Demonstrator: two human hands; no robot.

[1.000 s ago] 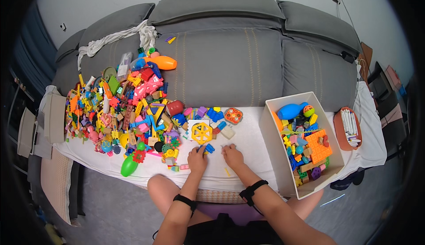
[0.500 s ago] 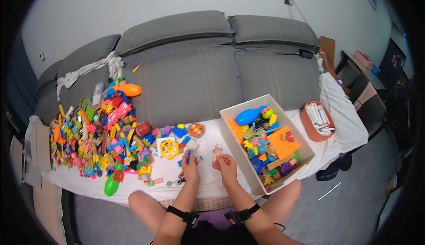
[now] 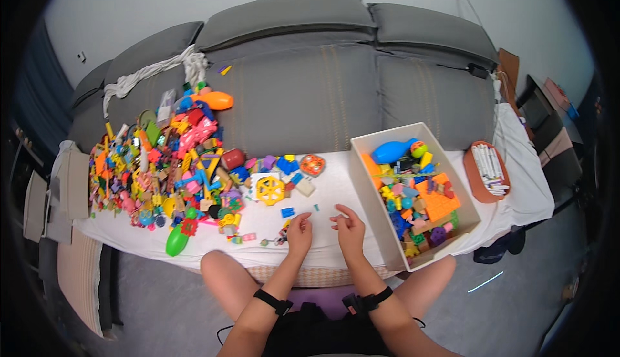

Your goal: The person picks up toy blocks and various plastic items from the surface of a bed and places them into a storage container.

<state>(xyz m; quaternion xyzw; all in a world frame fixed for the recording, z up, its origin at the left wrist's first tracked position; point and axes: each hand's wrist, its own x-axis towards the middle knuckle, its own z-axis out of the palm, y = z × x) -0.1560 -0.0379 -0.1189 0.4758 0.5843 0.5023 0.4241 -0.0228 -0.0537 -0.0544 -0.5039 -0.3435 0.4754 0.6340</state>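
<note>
Over the white sheet point(image 3: 336, 192) between the toy pile and the box, my two hands hover side by side. My left hand point(image 3: 299, 234) has its fingers curled in; whatever they hold, if anything, is hidden. A small blue block point(image 3: 287, 212) lies just beyond it, and a few small dark and coloured pieces point(image 3: 283, 233) lie at its left. My right hand point(image 3: 349, 229) has thumb and fingers apart with nothing visible in them. It is nearest to the left wall of the pale storage box point(image 3: 381, 231), which holds a blue bowling pin point(image 3: 392, 151), an orange studded plate point(image 3: 438, 199) and several mixed blocks.
A large toy pile point(image 3: 161, 170) covers the left, with a yellow wheel on a white piece point(image 3: 270, 190) and a red-orange round toy point(image 3: 312, 165) at its right edge. A brown basket of white markers point(image 3: 487, 171) stands right of the box. Grey sofa cushions point(image 3: 290, 99) rise behind.
My view has shifted, so the scene sits higher and farther right. The pinkish figure in my right hand is gone from sight and those fingers have opened. The blue piece in my left hand no longer shows.
</note>
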